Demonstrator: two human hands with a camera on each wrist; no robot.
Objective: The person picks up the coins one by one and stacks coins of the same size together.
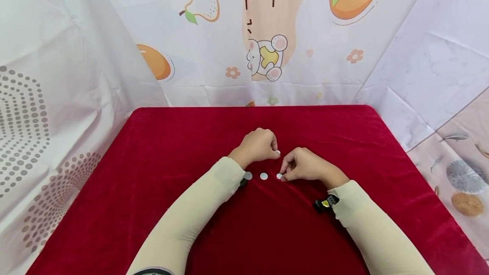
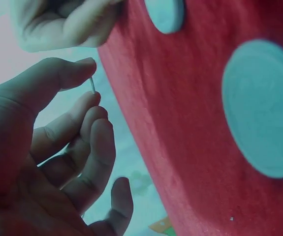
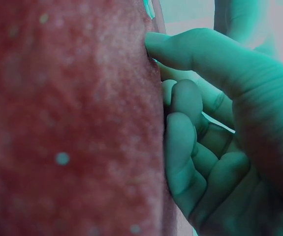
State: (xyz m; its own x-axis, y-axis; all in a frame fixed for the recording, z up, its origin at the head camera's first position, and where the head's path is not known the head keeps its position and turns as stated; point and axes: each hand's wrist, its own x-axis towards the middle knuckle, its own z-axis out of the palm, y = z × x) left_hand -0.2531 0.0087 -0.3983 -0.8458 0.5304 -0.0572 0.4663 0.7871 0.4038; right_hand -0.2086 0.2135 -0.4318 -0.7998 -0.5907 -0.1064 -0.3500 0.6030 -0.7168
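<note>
My left hand (image 1: 258,146) pinches a pale, coin-like disc (image 1: 278,152) between thumb and forefinger, raised over the red cloth. In the left wrist view that disc (image 2: 92,84) shows edge-on, a thin line between the two fingertips. Lower and to the right, my right hand (image 1: 304,165) has its thumb and fingertips on another pale disc (image 1: 279,176), pinching it at the cloth. Two more discs lie flat in a row to its left, one in the middle (image 1: 264,176) and one beside the left cuff (image 1: 248,175). In the right wrist view the hand hides its disc.
A red velvety cloth (image 1: 160,181) covers the table. Printed white curtains (image 1: 206,54) hang behind it and along both sides. Small dark devices are strapped at both wrists, the right one (image 1: 326,203) close above the cloth.
</note>
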